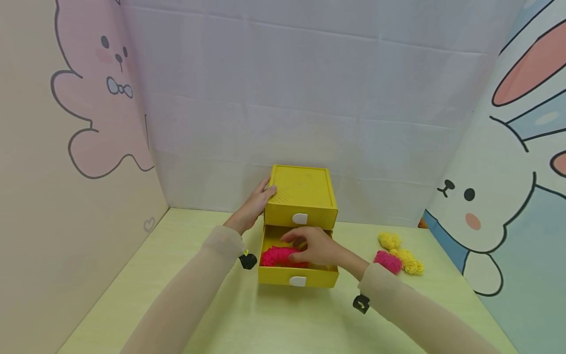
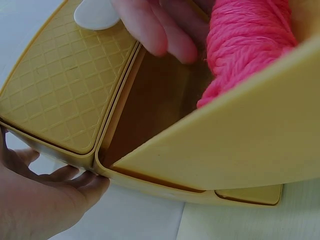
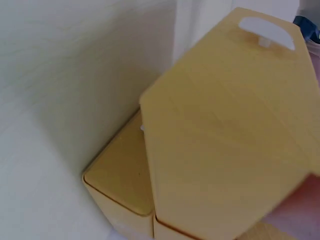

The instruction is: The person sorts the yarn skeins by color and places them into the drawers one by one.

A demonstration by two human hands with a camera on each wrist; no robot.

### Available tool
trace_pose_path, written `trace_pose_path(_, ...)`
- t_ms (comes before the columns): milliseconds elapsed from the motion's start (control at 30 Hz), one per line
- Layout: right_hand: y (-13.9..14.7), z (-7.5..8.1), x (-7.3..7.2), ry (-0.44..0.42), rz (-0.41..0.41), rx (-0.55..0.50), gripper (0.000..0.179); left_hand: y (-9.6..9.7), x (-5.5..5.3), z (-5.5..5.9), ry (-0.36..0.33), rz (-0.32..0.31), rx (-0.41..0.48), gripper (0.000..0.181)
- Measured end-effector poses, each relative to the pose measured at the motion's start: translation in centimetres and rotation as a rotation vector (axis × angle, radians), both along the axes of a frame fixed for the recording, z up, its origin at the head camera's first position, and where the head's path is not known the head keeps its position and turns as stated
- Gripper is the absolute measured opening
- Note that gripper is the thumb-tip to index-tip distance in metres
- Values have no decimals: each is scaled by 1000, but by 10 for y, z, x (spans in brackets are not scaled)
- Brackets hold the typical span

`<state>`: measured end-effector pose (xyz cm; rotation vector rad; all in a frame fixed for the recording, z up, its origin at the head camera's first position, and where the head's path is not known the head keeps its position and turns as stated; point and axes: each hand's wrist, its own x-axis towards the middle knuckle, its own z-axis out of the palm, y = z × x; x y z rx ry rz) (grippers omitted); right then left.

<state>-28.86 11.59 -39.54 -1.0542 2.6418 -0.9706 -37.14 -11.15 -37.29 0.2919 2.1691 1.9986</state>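
Observation:
A yellow drawer cabinet (image 1: 302, 187) stands against the back wall. Its drawer (image 1: 278, 278) under the top one is pulled out, and a bright pink yarn skein (image 1: 280, 256) lies inside. My left hand (image 1: 253, 209) rests on the cabinet's left side, thumb at the top edge; its fingers (image 2: 92, 187) touch the side wall in the left wrist view. Over the pulled-out drawer, my right hand (image 1: 317, 247) has bent, spread fingers, the thumb close to the skein. The left wrist view shows its fingertips (image 2: 180, 47) apart from the yarn. The drawer's underside (image 3: 225, 130) mostly hides it in the right wrist view.
To the right on the table (image 1: 230, 314) lie two yellow yarn skeins (image 1: 409, 262) and a darker pink one (image 1: 388, 262). A closed lower drawer (image 3: 122, 175) shows beneath the pulled-out one. Cartoon-printed side panels (image 1: 499, 206) flank the table.

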Motion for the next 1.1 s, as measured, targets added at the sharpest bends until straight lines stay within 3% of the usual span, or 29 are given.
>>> trace_pose_path(300, 48, 26, 12, -41, -36, -50, 42, 0, 1, 1, 9, -3, -9, 68)
trace_pose_path(500, 96, 30, 14, -35, -83, -77, 41, 0, 3, 2, 5, 2, -18, 70)
trace_pose_path(800, 153, 18, 22, 2, -153, -12, 42, -1, 4, 2, 5, 1, -18, 70)
trace_pose_path(1100, 195, -9, 11, 48, -210, 76, 45, 0, 2, -1, -2, 11, -18, 70)
